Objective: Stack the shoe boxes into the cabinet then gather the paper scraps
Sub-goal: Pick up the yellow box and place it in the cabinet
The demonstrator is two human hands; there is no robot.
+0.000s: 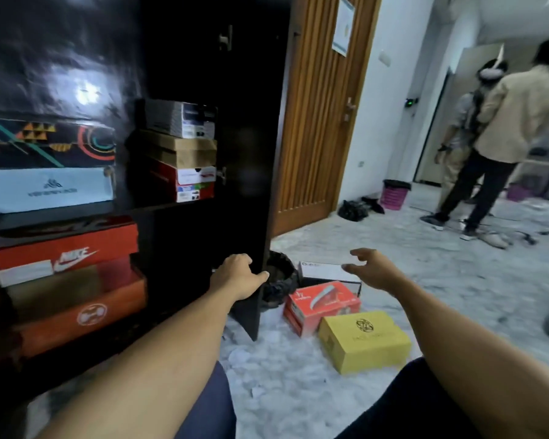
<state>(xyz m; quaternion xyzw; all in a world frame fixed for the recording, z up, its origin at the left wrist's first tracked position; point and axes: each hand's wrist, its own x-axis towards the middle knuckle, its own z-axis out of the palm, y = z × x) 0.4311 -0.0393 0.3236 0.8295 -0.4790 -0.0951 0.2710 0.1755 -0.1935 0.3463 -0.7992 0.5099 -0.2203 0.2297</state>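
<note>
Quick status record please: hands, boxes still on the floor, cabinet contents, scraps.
left hand: on the edge of the open cabinet door, holding no box
right hand: fingers spread in the air above the floor boxes, empty
floor boxes: yellow box, red box, white box
cabinet: several boxes stacked on both shelves
paper scraps: lying on the floor, ungathered

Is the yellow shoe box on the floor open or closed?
Closed. The yellow shoe box sits upright on the floor with its lid fully down.
</note>
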